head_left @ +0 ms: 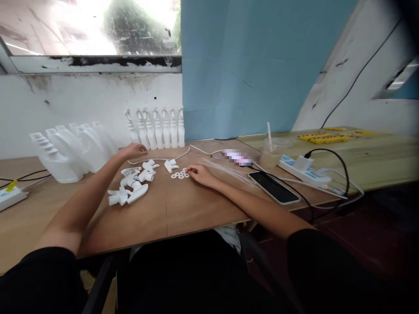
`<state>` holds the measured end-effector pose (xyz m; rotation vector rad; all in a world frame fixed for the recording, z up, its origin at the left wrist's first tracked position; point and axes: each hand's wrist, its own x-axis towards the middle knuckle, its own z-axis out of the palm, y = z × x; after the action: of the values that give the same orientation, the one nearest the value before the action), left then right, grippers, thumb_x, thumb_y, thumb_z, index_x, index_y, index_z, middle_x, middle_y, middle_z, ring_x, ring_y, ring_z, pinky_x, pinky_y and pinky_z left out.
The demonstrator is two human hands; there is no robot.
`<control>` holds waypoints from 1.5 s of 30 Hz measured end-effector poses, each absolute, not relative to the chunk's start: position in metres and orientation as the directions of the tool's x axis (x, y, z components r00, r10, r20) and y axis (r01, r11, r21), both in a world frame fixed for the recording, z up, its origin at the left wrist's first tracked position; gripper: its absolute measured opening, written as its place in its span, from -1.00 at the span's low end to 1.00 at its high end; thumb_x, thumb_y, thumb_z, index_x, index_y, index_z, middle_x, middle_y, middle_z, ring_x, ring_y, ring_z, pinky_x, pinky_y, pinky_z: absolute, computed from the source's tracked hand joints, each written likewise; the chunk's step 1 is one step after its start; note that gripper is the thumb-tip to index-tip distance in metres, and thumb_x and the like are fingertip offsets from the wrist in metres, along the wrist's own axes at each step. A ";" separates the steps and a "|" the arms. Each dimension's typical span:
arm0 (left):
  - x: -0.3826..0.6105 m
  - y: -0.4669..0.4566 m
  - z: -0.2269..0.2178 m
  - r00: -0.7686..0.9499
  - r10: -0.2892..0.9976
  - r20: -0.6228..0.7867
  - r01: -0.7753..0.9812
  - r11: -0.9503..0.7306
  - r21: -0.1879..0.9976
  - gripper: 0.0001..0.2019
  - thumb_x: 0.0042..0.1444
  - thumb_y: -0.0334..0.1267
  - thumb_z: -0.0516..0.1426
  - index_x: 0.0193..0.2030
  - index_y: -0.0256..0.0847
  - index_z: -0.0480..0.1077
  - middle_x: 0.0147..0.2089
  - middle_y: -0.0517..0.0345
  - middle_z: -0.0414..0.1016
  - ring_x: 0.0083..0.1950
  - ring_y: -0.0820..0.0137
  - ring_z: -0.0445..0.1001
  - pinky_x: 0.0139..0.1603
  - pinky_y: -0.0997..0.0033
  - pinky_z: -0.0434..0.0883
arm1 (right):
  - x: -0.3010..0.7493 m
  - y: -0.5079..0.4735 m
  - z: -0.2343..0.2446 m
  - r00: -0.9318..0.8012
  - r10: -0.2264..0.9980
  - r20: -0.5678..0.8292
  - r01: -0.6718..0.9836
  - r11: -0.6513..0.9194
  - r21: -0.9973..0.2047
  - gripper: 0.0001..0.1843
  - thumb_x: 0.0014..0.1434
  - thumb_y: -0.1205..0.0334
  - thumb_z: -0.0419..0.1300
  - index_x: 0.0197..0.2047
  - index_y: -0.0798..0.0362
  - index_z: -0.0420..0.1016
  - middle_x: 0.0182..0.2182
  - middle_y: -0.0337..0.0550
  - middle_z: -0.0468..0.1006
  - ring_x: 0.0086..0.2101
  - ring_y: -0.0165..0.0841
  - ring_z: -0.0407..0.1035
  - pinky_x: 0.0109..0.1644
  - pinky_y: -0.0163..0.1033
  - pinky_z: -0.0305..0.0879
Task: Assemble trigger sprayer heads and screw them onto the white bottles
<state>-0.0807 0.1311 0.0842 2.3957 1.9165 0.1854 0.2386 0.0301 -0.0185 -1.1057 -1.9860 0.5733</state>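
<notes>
My left hand reaches over the far part of the table, close to the bases of a row of white spray bottles. Its fingers are stretched forward and loosely bent, with nothing visible in them. At the small flat white washers, my right hand has its fingertips drawn together at the pile's right edge; what they pinch, if anything, is too small to tell. One white trigger sprayer head lies just behind the washers. Several more sprayer heads are heaped nearer my left forearm.
White bottles without heads stand at the left. Thin clear tubes, a phone, a drink cup and a power strip with cables lie to the right. A wall and blue sheet rise behind the table.
</notes>
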 end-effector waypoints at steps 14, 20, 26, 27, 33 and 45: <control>-0.072 -0.057 0.033 0.532 0.831 0.162 0.841 -0.498 -0.211 -0.75 0.16 -0.18 0.09 -0.09 -0.10 0.52 -0.12 -0.12 0.45 -0.08 0.06 0.44 -0.11 0.15 0.37 | 0.238 0.027 -0.023 -0.306 0.768 0.562 0.739 0.564 -0.369 -0.72 0.04 0.45 0.13 -0.16 0.12 0.53 -0.16 0.01 0.42 -0.09 -0.21 0.29 0.08 -0.11 0.23; -0.020 -0.059 0.031 0.758 0.627 0.179 0.632 -0.774 0.034 -0.67 0.27 -0.14 0.04 0.14 0.03 0.42 0.06 0.02 0.41 -0.07 0.21 0.48 -0.03 0.24 0.39 | 0.240 0.030 -0.024 -0.225 0.865 0.450 0.811 0.421 -0.405 -0.78 0.03 0.41 0.14 -0.25 0.12 0.57 -0.27 -0.02 0.49 -0.17 -0.21 0.32 0.00 -0.14 0.25; 0.012 -0.039 0.015 0.783 0.533 0.320 0.422 -0.834 0.356 -0.65 0.36 -0.18 -0.08 0.13 -0.02 0.44 0.12 0.06 0.43 0.10 0.27 0.43 0.19 0.27 0.32 | 0.243 0.038 -0.028 -0.234 0.862 0.450 0.731 0.461 -0.503 -0.86 0.01 0.43 0.15 -0.37 0.11 0.53 -0.35 -0.09 0.50 -0.30 -0.31 0.32 -0.13 -0.22 0.25; 0.013 -0.038 0.013 0.770 0.541 0.338 0.415 -0.828 0.377 -0.65 0.35 -0.19 -0.08 0.15 -0.03 0.42 0.14 0.07 0.43 0.16 0.27 0.40 0.22 0.25 0.29 | 0.244 0.040 -0.028 -0.224 0.869 0.441 0.710 0.455 -0.537 -0.88 0.00 0.43 0.16 -0.39 0.11 0.52 -0.36 -0.12 0.49 -0.33 -0.34 0.31 -0.17 -0.24 0.25; 0.007 -0.038 0.006 0.661 0.695 0.283 0.515 -0.695 0.502 -0.44 0.27 -0.19 0.04 0.40 0.00 0.05 0.09 0.07 0.46 0.00 0.26 0.45 0.08 0.21 0.38 | 0.246 0.041 -0.026 -0.212 0.885 0.414 0.636 0.447 -0.629 -0.93 -0.02 0.36 0.18 -0.38 0.10 0.44 -0.49 -0.27 0.43 -0.43 -0.42 0.29 -0.30 -0.31 0.23; -0.002 -0.028 -0.003 0.715 0.528 0.458 0.438 -0.849 0.295 -0.54 0.27 -0.15 0.08 0.30 -0.06 0.25 0.09 -0.03 0.30 0.15 0.20 0.31 0.23 0.14 0.25 | 0.226 0.019 -0.020 -0.262 0.868 0.422 0.378 0.495 -0.782 -0.89 0.02 0.22 0.22 -0.38 0.07 0.48 -0.42 -0.19 0.54 -0.39 -0.37 0.39 -0.21 -0.24 0.31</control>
<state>-0.0023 -0.0284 -0.0031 2.7546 0.7819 0.8107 0.2256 0.0191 -0.0201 -1.0402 -1.8476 0.6904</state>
